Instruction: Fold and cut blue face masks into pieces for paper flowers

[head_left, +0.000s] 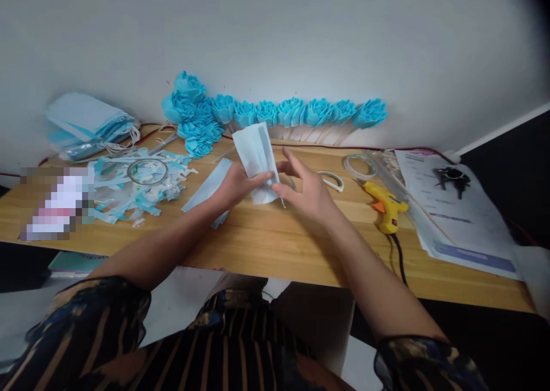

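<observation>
A pale blue pleated face mask [254,147] is held up over the middle of the table. My left hand [236,186] pinches its lower part, thumb across the front. At the mask's right edge, my right hand [310,193] grips with thumb and finger while another finger stands raised. A thin pale strip [283,203] hangs below the right thumb; whether it joins the mask I cannot tell. Under and beside my left hand lie flat pale blue mask pieces [205,187]. White-handled scissors [336,182] lie beyond my right hand, partly hidden by it.
Blue handmade flowers [318,112] on sticks line the wall. Left are stacked masks [86,118], scraps [116,193] and a tape ring [147,160]. Right are a clear tape roll [360,165], a yellow glue gun [388,206] with its cord, papers [455,219] and keys [452,179].
</observation>
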Tool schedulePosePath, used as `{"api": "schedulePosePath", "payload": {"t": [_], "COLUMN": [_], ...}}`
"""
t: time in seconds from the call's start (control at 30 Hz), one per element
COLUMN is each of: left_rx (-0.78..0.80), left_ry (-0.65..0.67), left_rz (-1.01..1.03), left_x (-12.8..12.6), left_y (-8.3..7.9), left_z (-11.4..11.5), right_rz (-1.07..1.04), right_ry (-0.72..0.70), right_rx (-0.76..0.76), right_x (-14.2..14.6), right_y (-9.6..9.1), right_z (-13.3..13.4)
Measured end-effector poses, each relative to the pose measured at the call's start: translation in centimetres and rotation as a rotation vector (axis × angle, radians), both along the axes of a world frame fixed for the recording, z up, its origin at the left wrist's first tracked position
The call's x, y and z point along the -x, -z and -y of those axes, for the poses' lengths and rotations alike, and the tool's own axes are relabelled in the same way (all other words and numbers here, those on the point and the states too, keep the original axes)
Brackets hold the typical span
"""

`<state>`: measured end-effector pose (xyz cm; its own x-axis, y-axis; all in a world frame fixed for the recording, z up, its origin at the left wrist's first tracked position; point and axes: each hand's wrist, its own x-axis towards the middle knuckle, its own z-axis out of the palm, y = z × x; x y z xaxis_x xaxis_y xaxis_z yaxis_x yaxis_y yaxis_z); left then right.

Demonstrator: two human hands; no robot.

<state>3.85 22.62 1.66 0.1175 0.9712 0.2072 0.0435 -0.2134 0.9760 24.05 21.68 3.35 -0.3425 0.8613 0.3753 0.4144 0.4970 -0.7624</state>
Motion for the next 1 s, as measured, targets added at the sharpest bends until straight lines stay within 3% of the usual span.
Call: {"api": "schedulePosePath", "payload": {"t": [0.1, 0.23, 0.4, 1.0], "left_rx": [-0.002, -0.003, -0.021, -0.076], "left_ry": [-0.014, -0.102, -0.073, -0.207], "left_rz": [0.034, 0.169, 0.303, 0.257], "left_x": [0.0, 0.2, 0.8, 1.2], "left_y": [0.5, 0.8, 0.5, 0.7], "left_z": [-0.2, -1.0, -1.6, -2.0], "right_rz": [-0.043, -0.303, -0.520, -0.663], "right_ry": [0.049, 0.093, 0.116, 0.105], "right_rx": [0.060, 0.176, 0.278, 0.421], "right_x": [0.6, 0.4, 0.5, 0.5], "right_y": [0.9, 1.7, 1.7, 1.0], "right_z": [-0.1, -1.2, -1.6, -1.1]}}
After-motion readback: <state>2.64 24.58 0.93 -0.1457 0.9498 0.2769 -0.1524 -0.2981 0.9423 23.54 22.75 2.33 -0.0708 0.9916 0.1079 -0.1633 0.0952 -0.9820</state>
